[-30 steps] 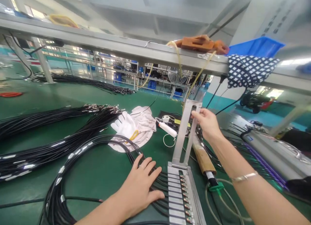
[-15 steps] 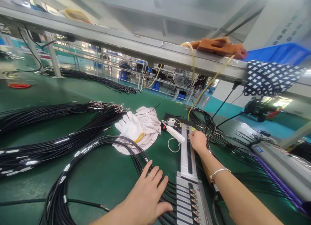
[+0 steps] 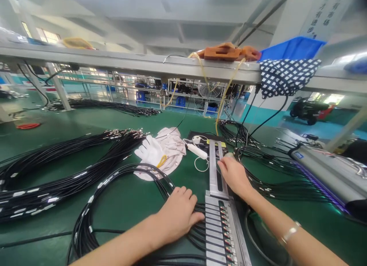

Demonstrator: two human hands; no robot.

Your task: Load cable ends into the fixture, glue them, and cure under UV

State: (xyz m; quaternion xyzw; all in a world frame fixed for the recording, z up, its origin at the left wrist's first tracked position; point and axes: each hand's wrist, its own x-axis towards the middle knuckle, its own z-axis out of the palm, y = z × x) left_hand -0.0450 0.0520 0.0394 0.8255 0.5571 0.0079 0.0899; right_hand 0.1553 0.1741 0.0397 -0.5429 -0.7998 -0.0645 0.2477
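Note:
My left hand (image 3: 179,206) lies over a bundle of black cables (image 3: 137,170), its fingers curled round them and the thumb stretched to the right. These cables run into slots of a metal cable-holding fixture (image 3: 213,224), where their small metal-tipped ends sit in a row. Beside the fixture's far slotted bar (image 3: 212,170) is my right hand (image 3: 235,176), closed, with the thumb side against the right rail. What its fingers hold, if anything, is hidden.
A white glove (image 3: 150,151) rests on a pale cloth (image 3: 173,145). A white handled tool (image 3: 197,151) lies by a black box (image 3: 195,136). Thick cable bundles (image 3: 71,178) spread leftward. A grey machine with purple light (image 3: 323,178) stands at right. Above runs a shelf (image 3: 129,63).
My left hand has gone from spread fingers to curled fingers over the cables. My right hand stays by the slotted bar. The view has levelled and shifted.

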